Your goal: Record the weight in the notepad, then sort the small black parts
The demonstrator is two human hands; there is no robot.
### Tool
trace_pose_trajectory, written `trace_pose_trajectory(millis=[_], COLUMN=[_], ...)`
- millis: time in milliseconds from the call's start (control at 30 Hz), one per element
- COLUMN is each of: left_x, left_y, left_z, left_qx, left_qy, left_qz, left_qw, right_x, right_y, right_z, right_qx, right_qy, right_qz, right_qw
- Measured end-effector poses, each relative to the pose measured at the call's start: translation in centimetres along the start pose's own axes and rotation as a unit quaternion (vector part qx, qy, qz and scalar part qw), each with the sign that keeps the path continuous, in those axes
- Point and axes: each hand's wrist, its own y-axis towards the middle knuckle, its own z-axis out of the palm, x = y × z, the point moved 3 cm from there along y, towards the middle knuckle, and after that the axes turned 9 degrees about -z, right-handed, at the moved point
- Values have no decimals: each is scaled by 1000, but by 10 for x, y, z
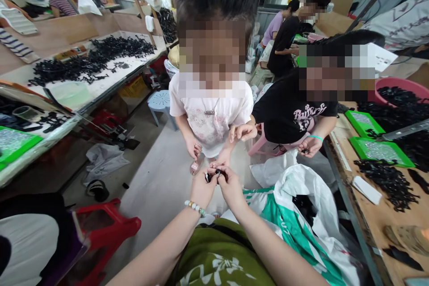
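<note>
Head view, looking forward and down. Left hand [202, 186] and right hand [229, 184] raised together in front of the chest, fingertips meeting, fingers curled nearly closed. Small black piece [214, 174] pinched between both sets of fingertips; exact shape too small to tell, whether one piece or two not discernible. Beaded bracelet [195, 208] on the left wrist. Directly beyond the hands, a person in a white shirt [210, 118], one hand touching or nearly touching the held piece from the far side, the other holding a small pinkish item [195, 166]. To the right, a seated person in a black shirt [290, 114], one hand cupped palm-up near a pink stool [259, 145]. Below the hands, green patterned cloth [217, 259] over the lap, and just beside it a white-and-green plastic bag [295, 214] open, dark pieces inside. Right-hand table [375, 219] carrying piles of black parts [390, 183] and green trays [380, 151]. Left-hand bench [100, 85] carrying a long heap of similar black parts. Red plastic stool [107, 228] at lower left. Progress, as a judgement: one piece in hand, mid-handling; large unsorted heaps on both tables and in the bag, so most of the work apparently left.
</note>
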Motion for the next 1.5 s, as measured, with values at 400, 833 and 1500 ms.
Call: trace_pose_trajectory(millis=[400,833,1500], left_x=[16,-19,99], left_y=[31,-12,-253], left_z=[4,-46,-363], left_qx=[40,77,-277], left_qy=[-114,-397,-595], left_qz=[-86,-161,76], left_qw=[989,901,750], right_x=[-29,11,49], right_y=[20,-6,-260], right_z=[0,20,377], right_qx=[5,18,561], right_qy=[61,-18,85], right_qz=[71,13,61], right_qw=[996,1000,821])
